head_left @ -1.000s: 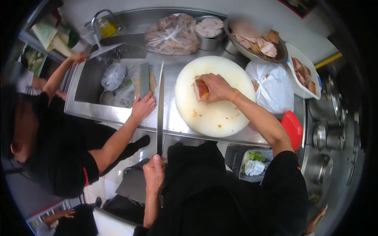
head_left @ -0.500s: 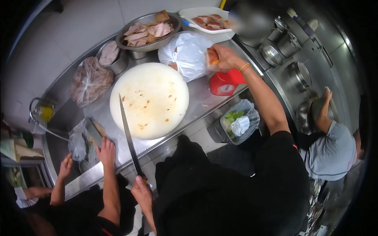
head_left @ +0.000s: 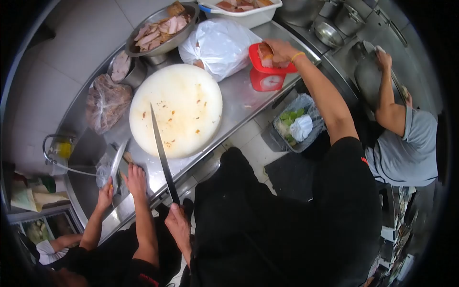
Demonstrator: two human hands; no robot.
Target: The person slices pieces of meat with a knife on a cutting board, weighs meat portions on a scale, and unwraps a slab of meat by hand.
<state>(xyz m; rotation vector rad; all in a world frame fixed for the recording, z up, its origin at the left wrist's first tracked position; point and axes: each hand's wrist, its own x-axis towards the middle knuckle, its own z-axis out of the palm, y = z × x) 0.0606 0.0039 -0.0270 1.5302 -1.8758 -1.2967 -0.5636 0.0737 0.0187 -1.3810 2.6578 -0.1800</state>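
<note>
Red scale (head_left: 267, 81): on the worktop (head_left: 239, 109), just nearer you than your right hand; dial reading too small to make out.
Right hand (head_left: 283, 52): fingers closed round the piece of meat (head_left: 265, 54).
Piece of meat: at the red pan (head_left: 288, 68), under your right fingers; cannot tell whether the pan bears its weight.
Left hand (head_left: 178, 223): gripping the long knife (head_left: 165, 165) by its handle, blade pointing away from you over the white board (head_left: 184, 107).
Board: left of your right hand, crumbs on it.
Progress: cut pieces (head_left: 162, 31) lie in the steel bowl, beyond your left hand; the held piece is at the scale, not let go, weight unconfirmed.
White bag (head_left: 227, 48): left of your right hand, beside the board.
</note>
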